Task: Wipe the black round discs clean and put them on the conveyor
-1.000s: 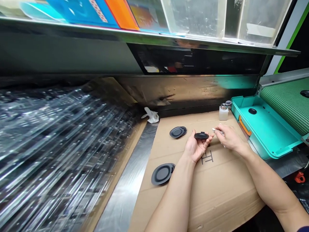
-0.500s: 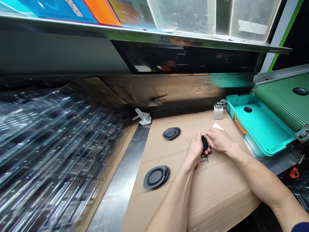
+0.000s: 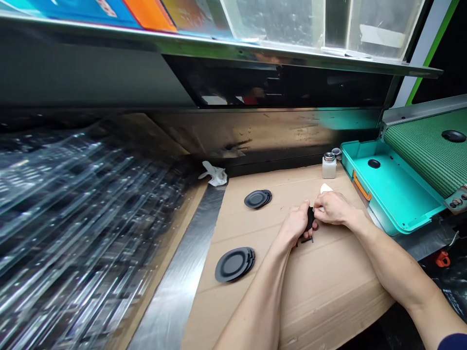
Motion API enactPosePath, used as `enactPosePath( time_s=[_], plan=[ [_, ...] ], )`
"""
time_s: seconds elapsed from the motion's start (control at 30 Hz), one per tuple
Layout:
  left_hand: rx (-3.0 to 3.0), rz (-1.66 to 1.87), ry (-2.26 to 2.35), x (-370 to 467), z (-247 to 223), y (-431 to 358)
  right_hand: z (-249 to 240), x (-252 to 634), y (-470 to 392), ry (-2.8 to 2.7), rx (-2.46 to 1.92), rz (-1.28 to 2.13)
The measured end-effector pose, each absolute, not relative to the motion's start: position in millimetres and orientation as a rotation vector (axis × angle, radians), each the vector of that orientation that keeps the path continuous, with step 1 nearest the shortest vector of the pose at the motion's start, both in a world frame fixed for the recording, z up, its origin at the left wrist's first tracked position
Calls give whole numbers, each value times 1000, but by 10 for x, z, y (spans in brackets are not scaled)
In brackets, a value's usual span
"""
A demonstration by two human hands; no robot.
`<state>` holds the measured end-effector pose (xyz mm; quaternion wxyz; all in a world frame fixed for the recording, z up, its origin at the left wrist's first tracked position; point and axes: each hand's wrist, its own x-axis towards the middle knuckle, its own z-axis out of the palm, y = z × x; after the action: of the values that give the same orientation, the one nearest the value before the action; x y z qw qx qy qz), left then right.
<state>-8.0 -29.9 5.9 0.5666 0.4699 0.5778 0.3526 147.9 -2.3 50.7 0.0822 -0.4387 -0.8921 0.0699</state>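
Observation:
My left hand [image 3: 296, 224] is closed round a black disc [image 3: 310, 218], which shows edge-on between my two hands above the cardboard [image 3: 328, 272]. Against the disc's right side, my right hand [image 3: 331, 208] pinches a white cloth [image 3: 325, 188] that sticks up past the fingers. Two small stacks of black round parts lie to the left: a smaller one [image 3: 257, 199] further back and a larger one [image 3: 235, 265] nearer.
A white bottle [image 3: 329, 168] stands at the back of the cardboard. Right of it, a turquoise tray [image 3: 404, 194] holds one black disc, beside a green conveyor belt [image 3: 430, 141]. Clear plastic trays [image 3: 80, 218] fill the left. Crumpled white material [image 3: 215, 175] lies behind.
The black disc has turned more edge-on in my left hand. My right hand has shifted slightly at its edge, with more of the white cloth showing. The view has moved a little.

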Motion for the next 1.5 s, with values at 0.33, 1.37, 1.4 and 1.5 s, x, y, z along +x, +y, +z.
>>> enactPosePath(
  time_s=[0.33, 1.37, 1.4, 1.5],
  plan=[
    [1039, 820, 1339, 11, 72, -364, 415, 1481, 70, -2523, -1134, 183],
    [677, 970, 1205, -35, 211, -272, 333, 1325, -7, -2529, -1329, 184],
    [713, 972, 1224, -27, 195, -275, 356, 1319, -7, -2553, -1341, 172],
    [834, 942, 1234, -19, 155, -281, 429, 1318, 2, -2609, -1373, 164]
  ],
)
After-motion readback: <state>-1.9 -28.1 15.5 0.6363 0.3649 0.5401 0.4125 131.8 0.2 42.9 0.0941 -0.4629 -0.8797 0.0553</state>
